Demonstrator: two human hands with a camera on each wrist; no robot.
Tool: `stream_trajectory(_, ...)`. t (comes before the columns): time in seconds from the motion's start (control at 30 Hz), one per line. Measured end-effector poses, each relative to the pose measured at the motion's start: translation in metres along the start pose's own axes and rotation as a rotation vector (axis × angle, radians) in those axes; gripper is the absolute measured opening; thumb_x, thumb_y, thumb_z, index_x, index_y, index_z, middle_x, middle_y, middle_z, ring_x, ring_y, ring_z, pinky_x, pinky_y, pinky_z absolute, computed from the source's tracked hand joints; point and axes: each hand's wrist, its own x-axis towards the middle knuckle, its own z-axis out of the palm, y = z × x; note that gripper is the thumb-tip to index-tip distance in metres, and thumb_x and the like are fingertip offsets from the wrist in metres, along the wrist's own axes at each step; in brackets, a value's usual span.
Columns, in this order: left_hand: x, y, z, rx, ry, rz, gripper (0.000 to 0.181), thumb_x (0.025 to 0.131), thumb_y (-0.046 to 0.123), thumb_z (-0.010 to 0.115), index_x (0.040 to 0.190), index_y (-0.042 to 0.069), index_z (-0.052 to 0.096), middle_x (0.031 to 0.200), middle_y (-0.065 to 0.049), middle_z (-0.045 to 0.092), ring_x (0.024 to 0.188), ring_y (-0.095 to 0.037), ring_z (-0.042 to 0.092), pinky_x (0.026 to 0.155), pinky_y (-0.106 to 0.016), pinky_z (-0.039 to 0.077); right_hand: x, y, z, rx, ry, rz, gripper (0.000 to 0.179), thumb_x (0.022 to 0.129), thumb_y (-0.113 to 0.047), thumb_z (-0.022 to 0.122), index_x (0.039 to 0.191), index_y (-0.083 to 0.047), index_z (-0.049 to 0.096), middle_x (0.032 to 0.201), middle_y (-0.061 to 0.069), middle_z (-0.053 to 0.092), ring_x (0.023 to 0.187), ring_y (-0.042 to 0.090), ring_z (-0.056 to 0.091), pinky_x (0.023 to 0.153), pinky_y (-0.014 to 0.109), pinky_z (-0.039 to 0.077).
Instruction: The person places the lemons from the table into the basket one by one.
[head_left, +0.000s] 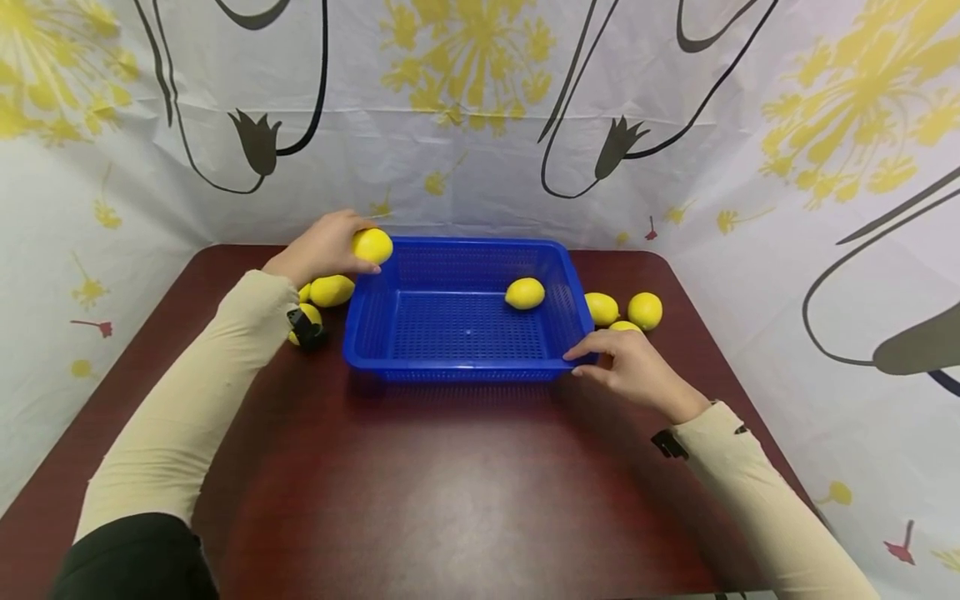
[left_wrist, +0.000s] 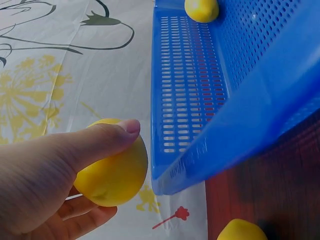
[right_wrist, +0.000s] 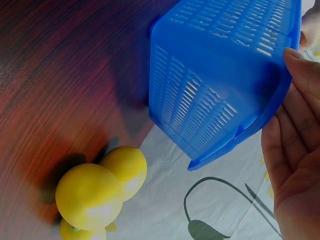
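My left hand point(head_left: 322, 246) grips a yellow lemon point(head_left: 372, 247) between thumb and fingers, by the back left corner of a blue plastic basket point(head_left: 465, 364). In the left wrist view, the thumb lies across this lemon point(left_wrist: 112, 175), just outside the basket rim point(left_wrist: 165, 187). At the front right corner of the basket, my right hand point(head_left: 633, 375) pinches the rim, thumb below and fingers over it; the right wrist view shows that hand point(right_wrist: 300, 135) at the basket's edge. Inside the basket, towards the right, lies one lemon point(head_left: 525, 293).
Several lemons point(head_left: 332, 291) lie left of the basket, partly behind my left wrist. To its right sit three more lemons point(head_left: 645, 311). The dark red wooden table point(head_left: 450, 492) is bounded by a printed white cloth point(head_left: 480, 183) at the back and sides.
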Motion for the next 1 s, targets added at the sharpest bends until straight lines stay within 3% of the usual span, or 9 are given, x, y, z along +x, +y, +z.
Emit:
stream_trajectory(0.33,0.019,0.017,0.006,-0.004,-0.005,0.032,0.073,0.082,0.029,0.084,0.140,-0.004,0.054,0.132,-0.026,0.054,0.113,-0.041,0.053,0.093,-0.054,0.045,-0.002,0.002,-0.002,-0.004,-0.010,0.009,0.028,0.079,-0.002,0.085,0.103,-0.013,0.078,0.098,-0.006,0.073,0.076,0.006,0.059,0.060,0.026,0.051)
stream_trajectory(0.63,0.039,0.037,0.007,-0.023,0.012,0.088,0.069,0.082,0.029,0.085,0.138,-0.001,0.057,0.129,-0.021,0.058,0.112,-0.037,0.054,0.094,-0.051,0.045,-0.001,0.002,-0.002,0.004,0.003,-0.002,0.029,0.078,0.000,0.085,0.103,-0.014,0.078,0.097,-0.006,0.073,0.074,0.005,0.058,0.059,0.034,0.053)
stream_trajectory(1.0,0.055,0.058,0.013,-0.034,-0.006,0.130,0.067,0.080,0.026,0.087,0.134,-0.003,0.059,0.123,-0.022,0.060,0.109,-0.036,0.055,0.093,-0.050,0.047,0.001,0.002,0.001,0.004,0.006,-0.014,0.027,0.080,-0.002,0.084,0.103,-0.013,0.078,0.097,-0.005,0.074,0.072,0.005,0.057,0.059,0.025,0.050)
